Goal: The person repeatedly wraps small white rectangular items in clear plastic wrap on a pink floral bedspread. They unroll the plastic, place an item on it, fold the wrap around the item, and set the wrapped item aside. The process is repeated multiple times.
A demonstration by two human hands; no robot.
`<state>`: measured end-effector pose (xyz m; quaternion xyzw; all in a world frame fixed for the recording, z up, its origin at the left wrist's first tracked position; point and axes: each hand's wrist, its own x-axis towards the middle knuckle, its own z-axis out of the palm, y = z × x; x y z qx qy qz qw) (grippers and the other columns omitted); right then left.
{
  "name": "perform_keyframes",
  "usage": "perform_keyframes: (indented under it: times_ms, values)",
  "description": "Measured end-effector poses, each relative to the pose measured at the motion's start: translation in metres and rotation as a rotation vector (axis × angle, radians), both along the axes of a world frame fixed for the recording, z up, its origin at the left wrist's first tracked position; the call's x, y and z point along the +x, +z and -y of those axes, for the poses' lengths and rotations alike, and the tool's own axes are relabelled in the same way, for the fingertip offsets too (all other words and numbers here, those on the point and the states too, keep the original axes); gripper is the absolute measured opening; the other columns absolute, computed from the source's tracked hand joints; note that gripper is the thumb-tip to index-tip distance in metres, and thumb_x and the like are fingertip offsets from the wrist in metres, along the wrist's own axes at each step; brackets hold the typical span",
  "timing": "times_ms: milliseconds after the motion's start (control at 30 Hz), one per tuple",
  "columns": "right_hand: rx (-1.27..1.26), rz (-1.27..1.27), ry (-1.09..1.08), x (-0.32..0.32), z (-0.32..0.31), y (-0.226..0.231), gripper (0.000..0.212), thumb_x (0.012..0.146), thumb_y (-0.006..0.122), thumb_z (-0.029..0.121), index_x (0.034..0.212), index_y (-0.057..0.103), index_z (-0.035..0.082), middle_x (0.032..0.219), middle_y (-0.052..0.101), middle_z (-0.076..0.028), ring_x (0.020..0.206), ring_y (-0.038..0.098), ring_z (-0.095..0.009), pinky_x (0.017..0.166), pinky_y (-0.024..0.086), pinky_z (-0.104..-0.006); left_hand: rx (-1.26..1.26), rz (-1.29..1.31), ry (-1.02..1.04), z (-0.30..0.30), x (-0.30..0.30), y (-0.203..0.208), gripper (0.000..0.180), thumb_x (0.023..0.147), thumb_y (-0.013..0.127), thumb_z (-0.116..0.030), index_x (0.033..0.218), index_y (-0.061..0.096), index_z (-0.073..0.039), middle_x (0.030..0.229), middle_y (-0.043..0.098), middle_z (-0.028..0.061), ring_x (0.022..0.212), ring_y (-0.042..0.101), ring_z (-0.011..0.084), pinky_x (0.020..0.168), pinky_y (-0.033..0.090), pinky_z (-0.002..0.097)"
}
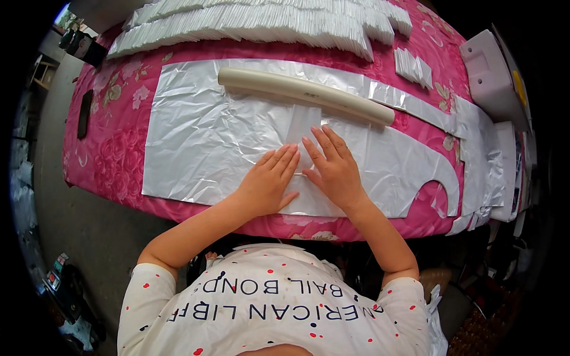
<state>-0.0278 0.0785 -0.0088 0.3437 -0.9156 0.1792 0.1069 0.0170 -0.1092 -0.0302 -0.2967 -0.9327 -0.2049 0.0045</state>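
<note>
A stack of white plastic carrier bags [196, 136] lies flat on the table in front of me, its handle cut-out at the right end. My left hand [268, 183] rests on the plastic with the palm down and the fingers stretched out. Close beside it, my right hand [333, 169] lies with its fingers spread and pointing away from me. Beneath and just beyond the fingertips is a narrow folded strip of white plastic [304, 121]. A cream-coloured tube [303, 92] lies across the far part of the bags, and neither hand touches it.
Long rows of folded white bags [249, 29] stand along the far side, with a small bundle [412, 68] apart at right. More bags [478, 160] hang over the right edge near white boxes [490, 71]. A dark bar [85, 114] lies on the pink floral tablecloth [116, 151].
</note>
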Motion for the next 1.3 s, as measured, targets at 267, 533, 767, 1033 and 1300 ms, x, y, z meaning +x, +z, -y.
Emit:
perform_keyframes:
  times_ms: [267, 533, 767, 1033, 1300]
  values:
    - [-0.006, 0.177, 0.259, -0.033, -0.021, -0.01, 0.051, 0.069, 0.066, 0.016, 0.116, 0.054, 0.0, 0.129, 0.05, -0.012, 0.12, 0.046, -0.028, 0.1, 0.039, -0.038, -0.022, -0.172, 0.006, -0.002, -0.019, -0.001, 0.051, 0.068, 0.063, -0.008, 0.116, 0.051, 0.004, 0.12, 0.053, 0.0146, 0.11, 0.052, 0.0265, 0.09, 0.042, 0.0372]
    - [-0.148, 0.081, 0.343, -0.012, -0.016, -0.015, 0.029, 0.065, 0.062, -0.001, 0.094, 0.064, 0.004, 0.101, 0.063, -0.005, 0.092, 0.06, -0.024, 0.078, 0.051, -0.0326, 0.197, -0.229, -0.191, 0.012, 0.001, 0.0, 0.045, 0.065, 0.065, -0.011, 0.108, 0.058, 0.0, 0.111, 0.06, 0.0116, 0.098, 0.059, 0.0257, 0.083, 0.047, 0.0368]
    - [-0.203, 0.094, 0.366, 0.018, -0.011, -0.018, 0.027, 0.068, 0.06, 0.004, 0.095, 0.064, 0.008, 0.097, 0.063, -0.003, 0.087, 0.06, -0.021, 0.071, 0.051, -0.0314, 0.228, -0.183, -0.136, 0.024, 0.023, -0.005, 0.048, 0.066, 0.066, -0.012, 0.112, 0.056, 0.0, 0.112, 0.06, 0.0113, 0.1, 0.059, 0.0244, 0.088, 0.046, 0.0377]
    - [-0.357, 0.959, -0.137, 0.0, 0.002, 0.006, 0.017, 0.081, 0.059, 0.015, 0.085, 0.068, 0.002, 0.067, 0.064, -0.008, 0.059, 0.06, -0.018, 0.058, 0.046, -0.0286, 0.465, 0.124, 0.228, 0.013, 0.025, 0.001, 0.057, 0.076, 0.063, -0.01, 0.127, 0.042, 0.004, 0.095, 0.066, 0.0126, 0.08, 0.063, 0.0243, 0.075, 0.048, 0.0332]
    - [-0.188, 1.14, -0.318, -0.026, 0.018, 0.011, 0.029, 0.082, 0.062, 0.025, 0.077, 0.066, -0.003, 0.061, 0.061, -0.007, 0.054, 0.061, -0.012, 0.05, 0.045, -0.025, 0.574, 0.51, 0.586, 0.012, -0.004, 0.015, 0.064, 0.079, 0.065, -0.011, 0.131, 0.034, 0.007, 0.076, 0.065, 0.0136, 0.059, 0.063, 0.02, 0.059, 0.049, 0.0272]
